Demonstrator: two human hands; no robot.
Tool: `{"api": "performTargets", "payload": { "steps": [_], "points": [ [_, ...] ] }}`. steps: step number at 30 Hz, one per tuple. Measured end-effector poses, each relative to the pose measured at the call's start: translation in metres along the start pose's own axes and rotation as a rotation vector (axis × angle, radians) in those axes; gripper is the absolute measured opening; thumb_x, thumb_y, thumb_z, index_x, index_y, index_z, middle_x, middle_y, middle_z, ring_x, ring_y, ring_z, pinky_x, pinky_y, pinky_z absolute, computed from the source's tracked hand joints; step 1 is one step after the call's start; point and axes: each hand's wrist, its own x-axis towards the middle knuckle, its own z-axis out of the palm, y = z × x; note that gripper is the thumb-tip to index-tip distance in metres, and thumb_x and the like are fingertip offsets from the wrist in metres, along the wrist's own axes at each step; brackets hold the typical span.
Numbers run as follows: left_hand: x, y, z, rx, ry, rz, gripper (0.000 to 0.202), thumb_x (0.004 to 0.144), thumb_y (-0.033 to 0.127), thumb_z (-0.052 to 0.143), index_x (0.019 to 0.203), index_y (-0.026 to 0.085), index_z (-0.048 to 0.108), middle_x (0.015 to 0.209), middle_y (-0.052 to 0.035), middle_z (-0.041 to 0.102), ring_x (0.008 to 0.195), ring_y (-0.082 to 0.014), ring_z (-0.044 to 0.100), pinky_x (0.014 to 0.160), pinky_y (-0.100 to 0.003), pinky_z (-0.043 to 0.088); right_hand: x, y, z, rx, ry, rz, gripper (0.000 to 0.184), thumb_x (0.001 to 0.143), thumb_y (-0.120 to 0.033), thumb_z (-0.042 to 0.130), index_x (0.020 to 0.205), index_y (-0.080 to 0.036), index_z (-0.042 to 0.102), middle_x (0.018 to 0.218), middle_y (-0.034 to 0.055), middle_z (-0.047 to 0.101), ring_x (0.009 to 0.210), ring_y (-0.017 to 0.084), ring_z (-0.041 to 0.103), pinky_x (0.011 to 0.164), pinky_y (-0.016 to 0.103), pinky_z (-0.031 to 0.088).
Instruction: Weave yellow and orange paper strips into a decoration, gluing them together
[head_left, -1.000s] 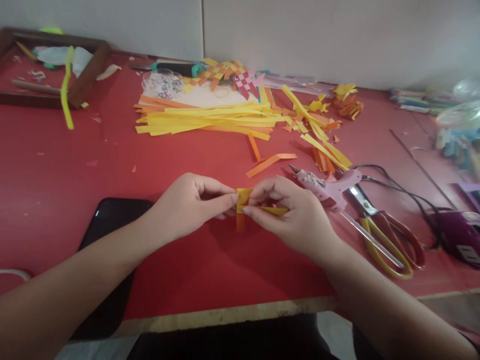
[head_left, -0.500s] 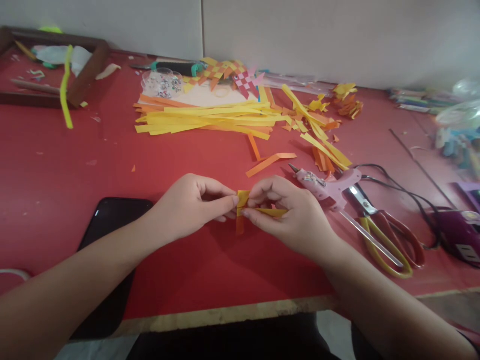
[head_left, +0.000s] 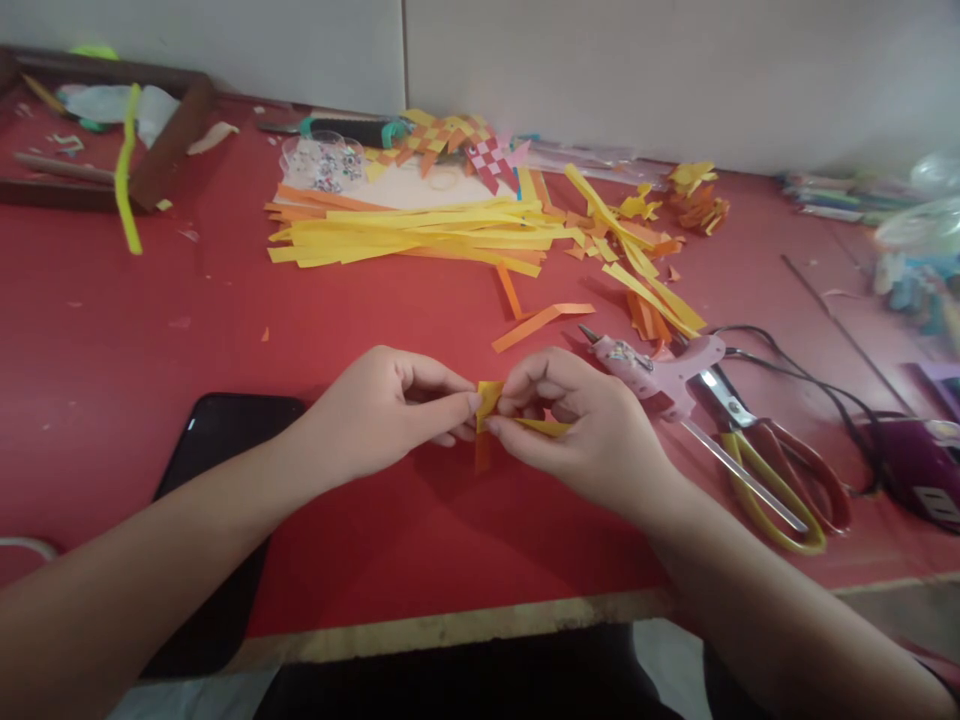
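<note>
Both hands meet over the red table (head_left: 420, 540) near its front edge. My left hand (head_left: 382, 410) pinches the left side of a small folded piece of yellow and orange paper strips (head_left: 487, 400). My right hand (head_left: 585, 430) pinches the same piece from the right, fingers curled round it. A yellow strip end sticks out under my right fingers and an orange end hangs down below the fold. A pile of long yellow and orange paper strips (head_left: 420, 235) lies farther back on the table.
A pink glue gun (head_left: 660, 370) and yellow-handled scissors (head_left: 765, 460) lie just right of my right hand, with a black cord. A black phone (head_left: 217, 440) lies under my left forearm. Woven paper pieces (head_left: 465, 145), a clear container and a wooden frame (head_left: 150, 150) sit at the back.
The hands stay in place. The folded piece has tilted a little between the fingertips, and the view has shifted slightly.
</note>
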Motion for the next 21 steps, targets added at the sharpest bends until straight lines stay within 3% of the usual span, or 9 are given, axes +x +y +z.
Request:
{"api": "performTargets", "payload": {
  "steps": [21],
  "points": [
    [0.002, -0.002, 0.0002, -0.059, -0.006, -0.039, 0.008, 0.075, 0.028, 0.079, 0.078, 0.02, 0.077, 0.07, 0.0012, 0.076, 0.068, -0.0122, 0.073, 0.066, -0.017, 0.059, 0.0001, 0.002, 0.0022, 0.005, 0.021, 0.0, 0.019, 0.075, -0.012, 0.069, 0.08, -0.02, 0.052, 0.071, -0.0046, 0.063, 0.063, 0.008, 0.06, 0.057, 0.018, 0.047]
  ]
}}
